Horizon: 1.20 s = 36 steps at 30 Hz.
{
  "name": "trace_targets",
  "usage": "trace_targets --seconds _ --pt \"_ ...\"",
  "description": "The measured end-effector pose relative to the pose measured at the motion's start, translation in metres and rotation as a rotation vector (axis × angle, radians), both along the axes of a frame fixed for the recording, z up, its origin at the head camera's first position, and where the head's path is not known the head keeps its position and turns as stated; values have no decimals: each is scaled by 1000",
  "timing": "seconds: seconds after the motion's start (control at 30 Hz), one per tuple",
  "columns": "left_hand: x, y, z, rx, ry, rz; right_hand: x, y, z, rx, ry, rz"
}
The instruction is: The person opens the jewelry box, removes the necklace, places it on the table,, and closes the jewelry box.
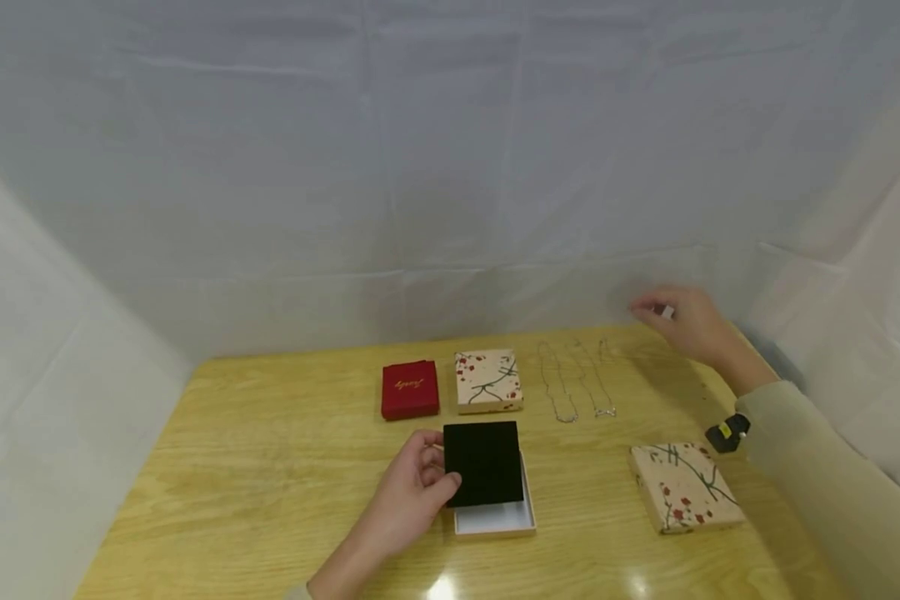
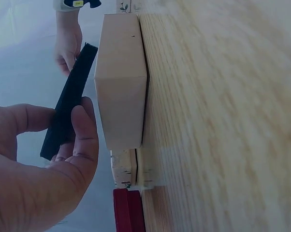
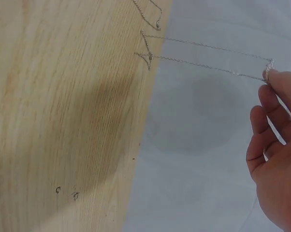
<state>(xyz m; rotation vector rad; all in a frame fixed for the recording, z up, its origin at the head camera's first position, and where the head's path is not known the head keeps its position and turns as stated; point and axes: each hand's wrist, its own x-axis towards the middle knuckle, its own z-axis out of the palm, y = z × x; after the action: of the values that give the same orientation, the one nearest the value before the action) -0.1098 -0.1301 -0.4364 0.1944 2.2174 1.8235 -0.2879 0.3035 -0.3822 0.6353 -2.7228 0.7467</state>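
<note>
My left hand (image 1: pixel 412 492) pinches a thin black square pad (image 1: pixel 483 463) by its left edge, thumb in front. Held tilted above an open box base (image 1: pixel 495 520) with a white inside, the pad hides much of it. In the left wrist view the pad (image 2: pixel 70 104) is seen edge-on beside the pale outer side of the box base (image 2: pixel 121 72). Raised over the far right of the table, my right hand (image 1: pixel 686 321) is blurred in the head view. The right wrist view shows its thumb and finger pinching a silver necklace (image 3: pixel 208 63) by its pendant end; the chain's other end trails on the tabletop.
Two necklaces (image 1: pixel 605 412) lie stretched out on the wooden table (image 1: pixel 270 450). Left of them are a floral box (image 1: pixel 487 382) and a red box (image 1: pixel 410 389). A floral lid (image 1: pixel 686 487) lies at right. Small earring-like pieces (image 3: pixel 75 195) rest near the table's edge.
</note>
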Motion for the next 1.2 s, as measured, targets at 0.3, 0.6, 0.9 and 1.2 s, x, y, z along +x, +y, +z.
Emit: trace_targets --seconds 0.3,0.6,0.9,1.2 --pt "-1 -2 -1 15 -7 -1 13 7 -3 47 -68 31" --pt "-1 -2 0 24 -12 2 21 11 -10 77 -170 58" --pt "-2 -2 -1 13 -8 2 24 15 -23 87 -229 118" --pt "-3 -2 -1 15 -5 5 27 12 -34 63 -305 197"
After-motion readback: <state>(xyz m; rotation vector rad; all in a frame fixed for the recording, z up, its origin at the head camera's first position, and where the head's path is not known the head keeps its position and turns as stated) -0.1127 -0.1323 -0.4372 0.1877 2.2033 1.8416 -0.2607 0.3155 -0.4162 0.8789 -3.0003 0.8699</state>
